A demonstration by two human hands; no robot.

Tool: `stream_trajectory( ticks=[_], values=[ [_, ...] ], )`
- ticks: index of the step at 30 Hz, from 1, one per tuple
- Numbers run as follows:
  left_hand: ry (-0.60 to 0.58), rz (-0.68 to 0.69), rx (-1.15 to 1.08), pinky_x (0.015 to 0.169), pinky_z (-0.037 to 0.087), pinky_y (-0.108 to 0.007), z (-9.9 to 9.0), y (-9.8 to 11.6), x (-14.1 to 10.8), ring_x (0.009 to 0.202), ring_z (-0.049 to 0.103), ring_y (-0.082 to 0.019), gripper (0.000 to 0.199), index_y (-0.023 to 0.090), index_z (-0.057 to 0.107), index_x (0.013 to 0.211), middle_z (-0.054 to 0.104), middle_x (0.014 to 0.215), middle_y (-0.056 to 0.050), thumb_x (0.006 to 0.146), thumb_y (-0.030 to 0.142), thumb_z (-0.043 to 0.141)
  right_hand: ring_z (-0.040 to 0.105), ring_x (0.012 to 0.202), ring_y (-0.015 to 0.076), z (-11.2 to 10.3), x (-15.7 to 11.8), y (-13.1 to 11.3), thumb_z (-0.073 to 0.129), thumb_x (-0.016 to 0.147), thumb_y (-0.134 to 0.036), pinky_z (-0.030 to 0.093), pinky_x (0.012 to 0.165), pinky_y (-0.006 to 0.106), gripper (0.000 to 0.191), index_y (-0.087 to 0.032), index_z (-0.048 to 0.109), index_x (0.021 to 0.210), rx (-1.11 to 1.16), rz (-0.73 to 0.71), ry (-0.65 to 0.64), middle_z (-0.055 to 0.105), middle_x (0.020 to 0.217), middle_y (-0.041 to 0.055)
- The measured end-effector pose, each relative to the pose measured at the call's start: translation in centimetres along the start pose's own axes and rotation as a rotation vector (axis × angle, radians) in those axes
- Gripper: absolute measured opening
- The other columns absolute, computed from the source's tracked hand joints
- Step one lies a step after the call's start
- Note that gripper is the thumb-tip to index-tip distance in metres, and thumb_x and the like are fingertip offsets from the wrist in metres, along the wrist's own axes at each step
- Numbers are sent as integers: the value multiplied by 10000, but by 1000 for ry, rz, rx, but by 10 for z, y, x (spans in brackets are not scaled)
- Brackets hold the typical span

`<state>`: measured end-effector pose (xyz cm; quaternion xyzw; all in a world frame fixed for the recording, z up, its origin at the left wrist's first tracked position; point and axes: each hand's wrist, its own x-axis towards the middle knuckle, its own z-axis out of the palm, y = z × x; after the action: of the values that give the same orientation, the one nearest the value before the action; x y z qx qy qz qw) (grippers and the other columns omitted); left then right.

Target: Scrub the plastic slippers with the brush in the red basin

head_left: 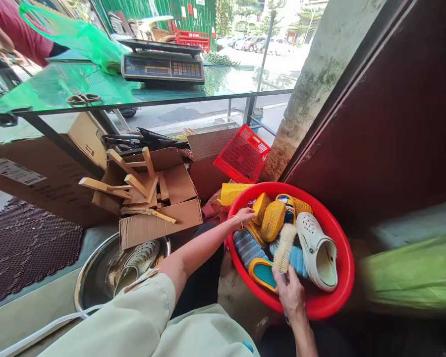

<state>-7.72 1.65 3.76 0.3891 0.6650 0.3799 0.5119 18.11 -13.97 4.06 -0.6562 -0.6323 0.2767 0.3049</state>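
Note:
Inside a red plastic tub (347,277) lie several slippers and clogs. My right hand (292,293) is closed around a scrubbing brush (285,248), its cream bristles turned up. At the tub's left side my left hand (245,216) grips the edge of a yellow slipper (260,208); its fingertips are partly hidden. Beside that is another yellow slipper (273,220), sole up. A white clog (317,253) with holes rests at the right. Blue slippers (249,247) and a yellow one with a teal insole (264,272) sit lower down.
A metal basin (82,285) with a white clog (138,263) stands at left. Behind it is a cardboard box (161,228) with a wooden stool (134,181). A red crate (243,152) leans beyond the tub. A scale (162,67) sits on the glass table (96,84); a person (29,34) stands behind.

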Motion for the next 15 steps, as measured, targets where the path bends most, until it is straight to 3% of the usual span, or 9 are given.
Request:
stream_trajectory(
  ticks=[3,5,8,11,15],
  values=[
    [27,-3,1,776,593,-342,0,2,6,911,717,-249,399,172,732,1048,747,990,-87,746,412,834,760,1035,363,7,17,-13,554,840,-761,614,887,448,677,-197,730,1171,17,-211,-105,786,1123,193],
    [44,-10,-7,744,591,-335,3,3,13,905,723,-241,441,165,692,1164,742,1074,-106,801,398,782,737,1116,353,2,34,-14,550,879,-697,589,956,454,673,-193,685,1304,9,-265,-150,767,1207,182],
    [62,-26,-2,755,586,-327,9,1,25,972,720,-247,481,151,637,1268,718,1191,-134,851,374,720,749,1052,356,-18,69,-4,547,898,-636,599,883,453,764,-152,546,1489,-90,-195,-94,771,1179,186],
    [55,-35,20,848,572,-337,17,-2,37,1102,689,-273,529,150,622,1296,697,1265,-144,826,363,742,755,955,354,-38,103,10,557,888,-572,596,790,436,805,-95,485,1532,-207,-93,1,769,1135,203],
    [73,-36,82,990,518,-368,26,-5,49,1224,634,-308,734,118,538,1412,640,1386,-192,769,353,803,754,779,279,-31,121,21,494,926,-433,588,691,369,734,-97,423,1575,-277,-88,-15,782,1047,156]
  ],
)
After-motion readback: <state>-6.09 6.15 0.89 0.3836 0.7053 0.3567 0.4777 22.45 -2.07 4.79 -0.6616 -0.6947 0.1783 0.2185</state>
